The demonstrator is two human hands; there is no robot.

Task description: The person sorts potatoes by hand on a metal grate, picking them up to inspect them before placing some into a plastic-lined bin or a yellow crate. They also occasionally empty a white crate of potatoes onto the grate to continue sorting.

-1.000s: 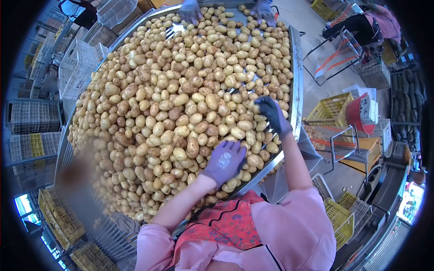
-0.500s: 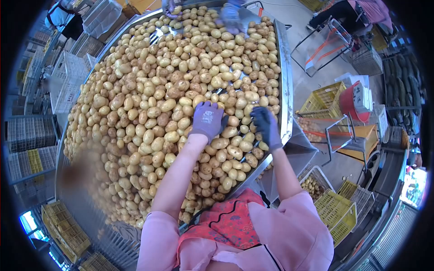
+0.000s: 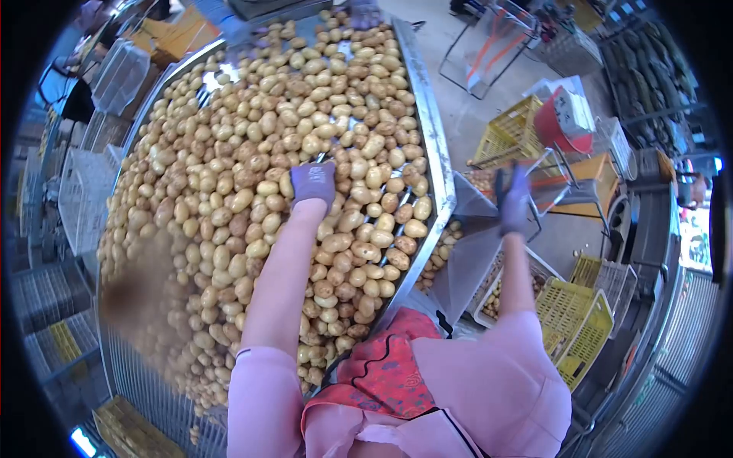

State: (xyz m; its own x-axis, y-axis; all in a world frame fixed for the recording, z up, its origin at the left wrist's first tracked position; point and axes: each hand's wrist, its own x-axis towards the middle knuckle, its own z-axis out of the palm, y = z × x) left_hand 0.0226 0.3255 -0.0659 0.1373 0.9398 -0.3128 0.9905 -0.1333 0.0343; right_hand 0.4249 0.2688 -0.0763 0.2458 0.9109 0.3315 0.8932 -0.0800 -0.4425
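A broad heap of pale brown potatoes (image 3: 252,175) covers the metal sorting table (image 3: 432,137). My left hand (image 3: 313,183), in a purple glove, rests back up on the potatoes near the middle. Its fingertips point down among them and are hidden, so I cannot see whether one is gripped. My right hand (image 3: 513,198), in a purple glove with a dark palm, is out past the table's right edge, in the air. It is smeared by motion, but its fingers look stretched out and no potato shows in it.
Below my right arm stands a white crate (image 3: 489,301) of potatoes, beside a yellow crate (image 3: 569,317). Another yellow crate (image 3: 508,131) and a red bucket (image 3: 561,122) are farther right. A co-worker's gloved hand (image 3: 365,14) is at the table's far end.
My right hand has moved from the potatoes rightward over the table's edge. My left hand stays on the heap. The whole view has shifted, with the table now farther left.
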